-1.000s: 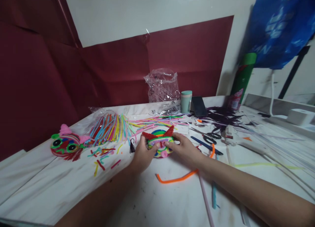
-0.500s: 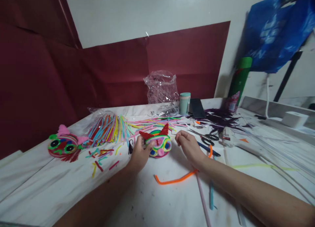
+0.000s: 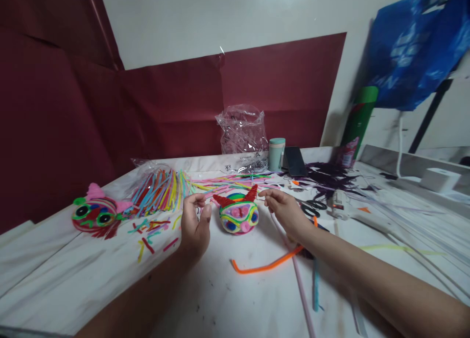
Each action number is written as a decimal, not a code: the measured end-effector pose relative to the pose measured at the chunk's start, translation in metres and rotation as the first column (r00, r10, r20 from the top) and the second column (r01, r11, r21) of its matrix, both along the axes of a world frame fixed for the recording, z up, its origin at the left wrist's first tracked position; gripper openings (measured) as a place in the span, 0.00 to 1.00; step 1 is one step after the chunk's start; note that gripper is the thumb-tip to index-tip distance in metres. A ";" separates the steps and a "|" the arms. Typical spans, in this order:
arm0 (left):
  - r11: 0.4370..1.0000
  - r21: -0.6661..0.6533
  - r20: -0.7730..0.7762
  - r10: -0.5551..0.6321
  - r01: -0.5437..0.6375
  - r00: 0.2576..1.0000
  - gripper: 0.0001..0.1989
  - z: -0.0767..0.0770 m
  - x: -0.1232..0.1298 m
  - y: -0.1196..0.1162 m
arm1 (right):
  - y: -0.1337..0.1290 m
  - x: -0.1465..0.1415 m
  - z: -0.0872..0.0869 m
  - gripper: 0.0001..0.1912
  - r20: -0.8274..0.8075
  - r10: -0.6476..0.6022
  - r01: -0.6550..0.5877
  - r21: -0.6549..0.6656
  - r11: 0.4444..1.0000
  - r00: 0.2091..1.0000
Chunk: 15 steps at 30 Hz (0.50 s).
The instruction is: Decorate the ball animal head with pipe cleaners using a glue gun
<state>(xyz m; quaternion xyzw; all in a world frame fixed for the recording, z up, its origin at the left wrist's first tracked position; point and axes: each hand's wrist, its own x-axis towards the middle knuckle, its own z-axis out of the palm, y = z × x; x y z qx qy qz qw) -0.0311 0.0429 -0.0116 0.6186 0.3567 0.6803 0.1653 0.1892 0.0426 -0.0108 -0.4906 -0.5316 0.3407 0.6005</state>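
Round, red-horned, multicolour fuzzy toy face [image 3: 239, 216] sits mid-counter [image 3: 220, 299], well in fr. back edge. L hand [image 3: 196, 225] just beside, grip spread; R hand [image 3: 282, 211] near, grip unclear.

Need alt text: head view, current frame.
A left hand and a right hand flank a rounded multicoloured craft figure with pointed red ears on a white marbled table. An orange fuzzy stem lies in front; a striped red figure sits left, black-handled scissors right.
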 end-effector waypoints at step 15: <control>0.959 -0.282 0.034 0.031 -0.020 0.999 0.09 -0.003 -0.010 0.027 | 0.015 0.016 -0.010 0.13 -0.088 -0.021 0.015 -0.075 0.997 0.996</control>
